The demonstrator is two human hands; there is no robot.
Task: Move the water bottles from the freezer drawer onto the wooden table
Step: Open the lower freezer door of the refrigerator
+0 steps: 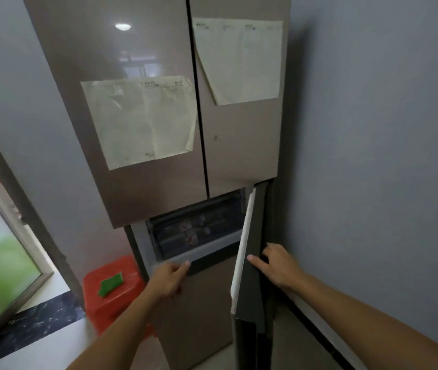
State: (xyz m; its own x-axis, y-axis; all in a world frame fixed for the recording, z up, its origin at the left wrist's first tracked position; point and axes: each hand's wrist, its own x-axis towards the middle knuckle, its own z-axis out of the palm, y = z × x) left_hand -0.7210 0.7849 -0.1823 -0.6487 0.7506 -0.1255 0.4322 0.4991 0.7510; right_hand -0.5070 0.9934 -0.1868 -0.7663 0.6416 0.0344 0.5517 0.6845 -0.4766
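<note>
Fingers of right hand [279, 268] spread flat against open freezer door [250, 276]; left hand [169, 279] curled, fingertips hooked on freezer drawer [199, 236] front edge. Water bottles [196, 231] dimly visible inside drawer. None moved yet; wooden table out of view.

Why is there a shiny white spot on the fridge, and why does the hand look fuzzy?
Head view: the white spot is a lamp's glare on the glossy upper left door; the left hand is smeared by motion blur at the drawer front, while the right hand looks sharper; the wide lens makes the fridge's edges lean.
</note>
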